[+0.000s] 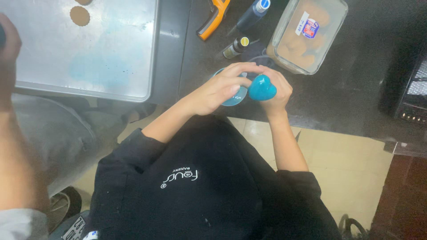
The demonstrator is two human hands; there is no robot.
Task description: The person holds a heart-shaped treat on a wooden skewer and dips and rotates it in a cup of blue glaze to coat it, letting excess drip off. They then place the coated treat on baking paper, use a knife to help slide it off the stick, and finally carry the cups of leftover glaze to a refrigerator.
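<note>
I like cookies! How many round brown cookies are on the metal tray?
2: one whole cookie near the tray's top left, another cookie just above, cut by the picture edge. More may lie out of view.

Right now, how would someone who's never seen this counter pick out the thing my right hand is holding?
Start at the dark counter, just in front of the clear plastic tub of brown baked pieces. There the right hand cups a glossy blue heart-shaped piece. Unlike the paler blue round bowl beside it, it is solid, deep blue and lobed.

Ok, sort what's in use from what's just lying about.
In use:
left hand
right hand
blue heart
small bowl

Lying about:
tray
brown discs
orange tool
two bottles
clear tub
</note>
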